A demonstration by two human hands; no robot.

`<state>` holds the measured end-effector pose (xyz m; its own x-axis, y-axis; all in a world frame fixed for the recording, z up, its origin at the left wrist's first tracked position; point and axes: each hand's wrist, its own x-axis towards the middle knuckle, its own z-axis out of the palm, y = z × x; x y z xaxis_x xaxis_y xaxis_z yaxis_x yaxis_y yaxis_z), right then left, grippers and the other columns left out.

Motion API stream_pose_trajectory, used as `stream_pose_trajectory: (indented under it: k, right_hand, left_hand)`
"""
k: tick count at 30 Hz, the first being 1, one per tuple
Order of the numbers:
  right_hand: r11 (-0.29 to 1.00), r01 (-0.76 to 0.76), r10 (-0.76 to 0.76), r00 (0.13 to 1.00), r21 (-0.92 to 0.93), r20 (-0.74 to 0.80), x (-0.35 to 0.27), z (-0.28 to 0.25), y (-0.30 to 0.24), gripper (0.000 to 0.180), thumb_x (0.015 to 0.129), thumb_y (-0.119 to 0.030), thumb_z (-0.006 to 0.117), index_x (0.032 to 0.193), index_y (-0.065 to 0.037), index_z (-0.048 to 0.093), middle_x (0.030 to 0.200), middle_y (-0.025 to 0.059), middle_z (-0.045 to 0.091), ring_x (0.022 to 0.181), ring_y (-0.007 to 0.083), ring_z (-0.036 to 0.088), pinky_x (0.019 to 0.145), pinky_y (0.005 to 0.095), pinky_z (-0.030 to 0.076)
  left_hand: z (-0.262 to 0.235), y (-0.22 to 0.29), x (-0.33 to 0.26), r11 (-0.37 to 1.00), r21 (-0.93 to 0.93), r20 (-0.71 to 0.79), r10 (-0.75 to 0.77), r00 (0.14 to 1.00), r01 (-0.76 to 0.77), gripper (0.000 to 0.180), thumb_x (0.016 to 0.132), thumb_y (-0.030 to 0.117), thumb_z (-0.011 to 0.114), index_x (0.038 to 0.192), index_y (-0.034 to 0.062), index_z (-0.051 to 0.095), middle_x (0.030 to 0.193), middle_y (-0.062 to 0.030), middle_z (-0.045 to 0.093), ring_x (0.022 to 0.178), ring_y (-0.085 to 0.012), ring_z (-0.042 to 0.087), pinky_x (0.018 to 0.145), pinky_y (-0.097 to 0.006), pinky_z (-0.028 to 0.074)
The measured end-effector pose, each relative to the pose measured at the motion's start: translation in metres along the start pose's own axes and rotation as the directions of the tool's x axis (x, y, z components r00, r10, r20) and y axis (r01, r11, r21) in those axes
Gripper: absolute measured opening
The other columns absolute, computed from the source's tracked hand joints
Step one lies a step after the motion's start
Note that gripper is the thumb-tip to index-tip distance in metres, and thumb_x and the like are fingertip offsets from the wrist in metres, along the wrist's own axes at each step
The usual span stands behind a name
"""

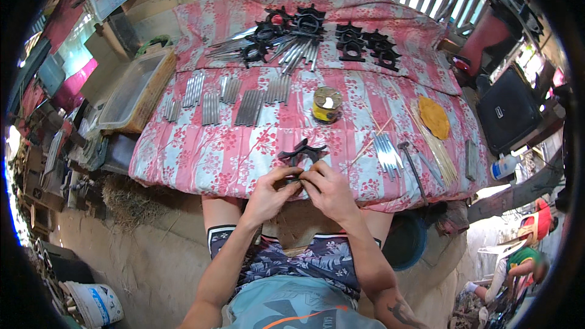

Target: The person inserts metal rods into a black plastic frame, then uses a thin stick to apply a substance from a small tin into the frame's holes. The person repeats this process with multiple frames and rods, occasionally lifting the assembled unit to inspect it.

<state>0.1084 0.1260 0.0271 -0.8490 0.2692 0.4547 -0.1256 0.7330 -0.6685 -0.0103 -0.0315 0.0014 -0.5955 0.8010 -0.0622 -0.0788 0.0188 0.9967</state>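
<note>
Head view, looking down on a seated person working at the near edge of a table [183,158] that is draped in a pink floral cloth. The left hand [271,192] and the right hand [329,189] are meeting at the table's front edge, fingers curled inward, and are together gripping the lower part of a black star-shaped hub [303,152]. The hub is lying just beyond the fingertips, its pronged upper half projecting past both hands toward the middle of the table, while its near side is being covered by the thumbs and forefingers. Whether a further small part is being pinched between the fingers cannot be told.

Beyond the hub, a yellow tin [327,105] is standing open on the cloth. To its left, grey metal rods [250,106] are lying in separate short bundles arranged in a row. At the far edge, more black hubs [365,45] are resting in a cluster, some with rods already fitted into them. To the right of the hands, a small fan of loose rods [387,152] is lying beside a hammer [413,167], thin bamboo sticks [436,146] and a flat orange disc [434,117]. A clear plastic tray [131,91] is sitting off the table's left end.
</note>
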Motion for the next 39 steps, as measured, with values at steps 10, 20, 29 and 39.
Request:
stream_pose_trajectory:
  k: [10,20,29,39]
  right_hand:
    - [0.843,-0.414,0.269,0.877,-0.342,-0.399,0.042,-0.076,0.094,0.025,0.101,-0.018,0.065,0.107,0.005,0.073,0.102,0.0241,0.072,0.092,0.0442,0.071,0.081,0.0533,0.056]
    - [0.524,-0.765,0.656,0.643,-0.374,-0.396,0.085,-0.135,0.2,0.036,0.091,-0.03,0.073,0.098,0.005,0.078,0.104,0.0309,0.076,0.098,0.0462,0.076,0.088,0.0518,0.059]
    - [0.924,-0.172,0.342,0.769,0.34,-0.54,0.108,-0.141,0.116,0.013,0.104,-0.01,0.068,0.109,0.002,0.068,0.08,0.0012,0.066,0.063,0.0071,0.06,0.057,0.0249,0.047]
    - [0.556,-0.626,0.543,0.772,-0.547,-0.331,0.12,-0.1,0.182,0.035,0.095,-0.028,0.073,0.104,0.006,0.075,0.1,0.0275,0.077,0.088,0.0399,0.077,0.075,0.0501,0.06]
  left_hand:
    - [0.003,0.007,-0.008,0.993,0.106,-0.167,0.066,0.984,-0.049,0.038,0.098,0.003,0.07,0.136,-0.002,0.068,0.115,-0.0068,0.072,0.091,-0.0084,0.065,0.08,-0.025,0.054]
    - [0.001,0.004,-0.01,1.0,-0.028,-0.236,0.007,0.972,-0.014,0.022,0.099,0.0,0.072,0.117,-0.0035,0.06,0.086,0.0027,0.063,0.075,-0.001,0.052,0.064,-0.019,0.044]
    - [-0.004,0.012,-0.007,0.987,0.159,-0.19,0.01,0.982,0.021,0.02,0.098,0.006,0.076,0.112,-0.0053,0.069,0.078,0.0069,0.057,0.071,-0.001,0.046,0.06,-0.021,0.038]
    - [-0.009,0.005,-0.004,0.991,0.136,-0.165,0.03,0.986,-0.007,0.02,0.096,0.007,0.077,0.111,-0.0051,0.072,0.081,0.002,0.066,0.075,-0.0033,0.056,0.066,-0.023,0.047]
